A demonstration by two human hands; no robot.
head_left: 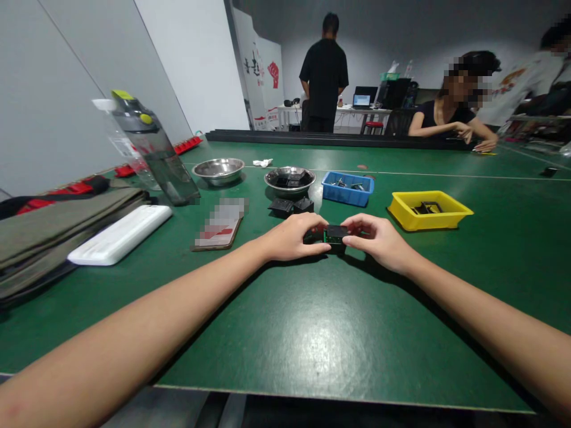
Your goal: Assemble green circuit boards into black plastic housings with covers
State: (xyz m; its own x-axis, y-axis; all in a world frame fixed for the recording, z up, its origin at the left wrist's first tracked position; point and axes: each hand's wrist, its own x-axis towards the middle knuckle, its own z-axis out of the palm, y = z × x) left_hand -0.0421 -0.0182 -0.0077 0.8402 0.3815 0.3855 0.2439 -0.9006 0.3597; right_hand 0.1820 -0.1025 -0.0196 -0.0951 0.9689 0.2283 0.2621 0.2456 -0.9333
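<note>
Between my hands, low over the green table [285, 333], is a small black plastic box [335, 233] with a green circuit board showing at its left side. My left hand [298, 236] grips its left end, thumb in front and fingers behind. On the other end, my right hand [375, 239] pinches it between thumb and fingers. Just beyond my left hand lie black plastic pieces [285, 207]. Behind them a steel bowl [289, 191] holds more black parts. A blue tray [348, 195] contains small metal pieces, and a yellow tray [430, 223] contains black frames.
At left stand a grey water bottle [156, 148] and a clear bottle [129, 151], near a white case [120, 235] and a bag [57, 220]. A phone [220, 224] and another steel bowl [218, 171] lie nearer the middle. A person [450, 107] sits across the table.
</note>
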